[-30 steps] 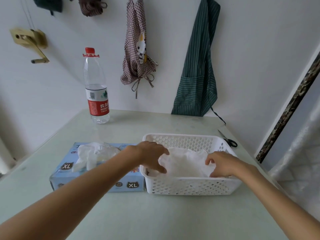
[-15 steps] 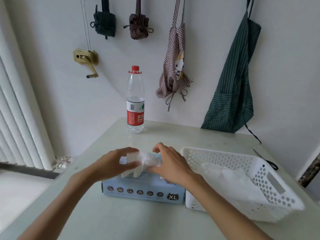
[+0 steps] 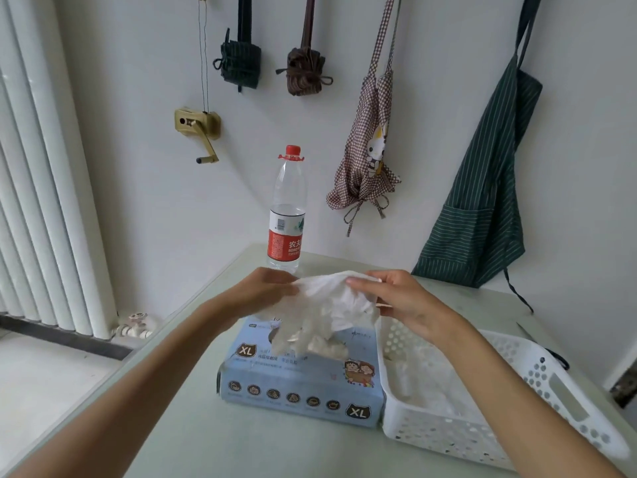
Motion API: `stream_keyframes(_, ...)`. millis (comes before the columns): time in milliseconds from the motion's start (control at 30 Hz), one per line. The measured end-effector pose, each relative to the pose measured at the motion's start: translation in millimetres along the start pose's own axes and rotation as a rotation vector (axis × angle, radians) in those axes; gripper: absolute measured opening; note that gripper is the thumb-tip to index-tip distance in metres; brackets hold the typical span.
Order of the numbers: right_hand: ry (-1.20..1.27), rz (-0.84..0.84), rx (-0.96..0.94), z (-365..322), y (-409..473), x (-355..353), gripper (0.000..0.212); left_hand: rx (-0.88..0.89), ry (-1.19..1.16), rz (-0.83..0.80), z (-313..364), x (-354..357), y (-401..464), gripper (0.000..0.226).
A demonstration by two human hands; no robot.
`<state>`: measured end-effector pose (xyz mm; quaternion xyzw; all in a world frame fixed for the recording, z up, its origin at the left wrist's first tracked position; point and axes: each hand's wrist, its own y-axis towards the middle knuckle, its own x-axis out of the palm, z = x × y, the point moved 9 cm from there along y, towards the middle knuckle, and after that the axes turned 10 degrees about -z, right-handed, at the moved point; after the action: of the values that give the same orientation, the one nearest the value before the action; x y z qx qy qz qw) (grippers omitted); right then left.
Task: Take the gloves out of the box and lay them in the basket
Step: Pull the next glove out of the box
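Observation:
A thin translucent white glove (image 3: 324, 305) hangs above the light-blue XL glove box (image 3: 303, 384), stretched between both hands. My left hand (image 3: 265, 288) pinches its left edge and my right hand (image 3: 389, 298) pinches its right edge. The glove's fingers dangle down onto the box's top opening, where more gloves bulge out. Touching the box's right side, the white perforated basket (image 3: 551, 391) holds earlier gloves (image 3: 427, 384) crumpled on its floor.
A water bottle (image 3: 287, 215) with a red cap stands at the table's back edge behind my hands. Aprons (image 3: 482, 201) hang on the wall. Scissors (image 3: 548, 350) lie behind the basket. The table's left edge (image 3: 144, 343) drops to the floor by a radiator.
Both hands left the basket, went to the box, took hold of a glove at its opening and lifted it up, spreading it. The camera view swung left.

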<state>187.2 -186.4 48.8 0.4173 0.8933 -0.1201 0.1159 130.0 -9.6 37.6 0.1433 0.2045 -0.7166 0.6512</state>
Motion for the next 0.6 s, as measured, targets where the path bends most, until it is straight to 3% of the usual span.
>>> stream_keyframes(100, -0.1, 0.022, -0.005, -3, 0, -1, 0.032, 0.132, 0.008, -0.156, 23, 17, 0, 0.055)
stream_keyframes(200, -0.123, 0.012, -0.042, -15, -5, 4, 0.02, 0.183, 0.125, -0.188, 34, 37, 6, 0.072)
stream_keyframes(333, -0.163, 0.082, -0.14, -29, -20, -11, 0.027, 0.266, 0.123, -0.048, 41, 34, 10, 0.034)
stream_keyframes(433, -0.129, 0.131, -0.199, -35, -37, -33, 0.015, 0.326, 0.116, -0.028, 47, 29, 9, 0.008)
stream_keyframes(600, 0.008, 0.123, -0.2, -35, -57, -62, 0.034, 0.311, 0.039, -0.108, 54, 40, 8, 0.034)
